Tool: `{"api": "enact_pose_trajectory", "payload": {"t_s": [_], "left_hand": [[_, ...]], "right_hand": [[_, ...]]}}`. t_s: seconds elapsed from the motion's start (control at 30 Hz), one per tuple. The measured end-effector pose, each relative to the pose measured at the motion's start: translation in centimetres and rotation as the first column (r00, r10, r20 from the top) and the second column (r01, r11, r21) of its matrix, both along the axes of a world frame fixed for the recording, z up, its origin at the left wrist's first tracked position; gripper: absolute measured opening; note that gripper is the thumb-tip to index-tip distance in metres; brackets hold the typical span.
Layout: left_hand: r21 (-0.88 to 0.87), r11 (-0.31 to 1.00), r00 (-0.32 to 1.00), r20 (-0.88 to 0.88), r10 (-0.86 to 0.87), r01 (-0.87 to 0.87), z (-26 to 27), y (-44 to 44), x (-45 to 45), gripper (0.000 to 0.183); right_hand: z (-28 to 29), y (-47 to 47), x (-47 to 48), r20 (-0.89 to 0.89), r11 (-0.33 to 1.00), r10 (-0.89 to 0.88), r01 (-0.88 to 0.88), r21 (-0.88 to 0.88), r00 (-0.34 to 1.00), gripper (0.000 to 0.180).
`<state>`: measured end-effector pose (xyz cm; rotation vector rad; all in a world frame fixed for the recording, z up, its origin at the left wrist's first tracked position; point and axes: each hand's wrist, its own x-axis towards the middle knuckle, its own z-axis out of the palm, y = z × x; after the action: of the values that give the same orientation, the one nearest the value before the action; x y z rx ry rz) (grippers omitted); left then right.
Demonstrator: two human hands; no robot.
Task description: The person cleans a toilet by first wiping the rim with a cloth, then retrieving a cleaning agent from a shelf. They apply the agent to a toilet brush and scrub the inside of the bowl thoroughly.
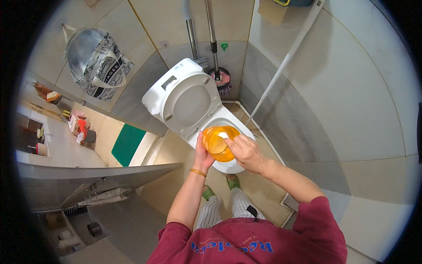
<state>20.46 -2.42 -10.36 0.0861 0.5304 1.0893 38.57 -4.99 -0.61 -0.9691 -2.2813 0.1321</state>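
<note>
Above the bowl of a white toilet [227, 171], my left hand [202, 153] holds a translucent orange-yellow plastic container [227, 156] by its left side. My right hand [245, 153] is at the container's right side, with fingers bent over its opening and closed around something small that I cannot make out. A white patch shows inside the container near those fingertips. The toilet's lid and seat [192, 100] are raised against the tank.
A mop [216, 59] and another long-handled tool [191, 36] stand behind the toilet. A white pole [283, 64] leans along the right wall. A patterned bag [102, 66] hangs at upper left. A green mat [128, 145] lies beyond the doorway, left.
</note>
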Motion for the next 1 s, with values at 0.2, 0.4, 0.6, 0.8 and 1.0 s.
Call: {"api": "enact_pose_trajectory", "payload": {"t_s": [0.2,0.4,0.6,0.8,1.0], "left_hand": [[0.086,0.995,0.990,-0.138,-0.028,0.040,0.4,0.9,-1.4,0.051],[0.081,0.996,0.953,-0.302,-0.006,0.032,0.2,1.3,-2.5,0.050],[0.101,0.994,0.947,-0.315,0.070,-0.040,-1.4,0.8,-3.1,0.048],[0.022,0.994,0.928,-0.357,0.106,-0.105,-3.6,-0.5,-4.3,0.048],[0.010,0.979,0.856,-0.483,0.184,-0.205,-6.3,-1.6,-5.3,0.050]], "right_hand": [[-2.0,1.9,0.3,0.293,0.971,0.033,-0.100,0.216,0.955,0.040],[-5.4,2.2,0.1,0.036,0.997,0.068,-0.066,-0.047,0.997,0.026],[-8.5,1.4,-1.4,-0.304,0.804,-0.206,-0.016,-0.595,0.930,0.016],[-10.8,0.6,-3.2,-0.367,0.411,-0.450,-0.175,-0.894,0.814,0.025],[-13.9,0.8,-4.8,-0.345,0.307,-0.467,-0.217,-0.927,0.814,0.026]]}}
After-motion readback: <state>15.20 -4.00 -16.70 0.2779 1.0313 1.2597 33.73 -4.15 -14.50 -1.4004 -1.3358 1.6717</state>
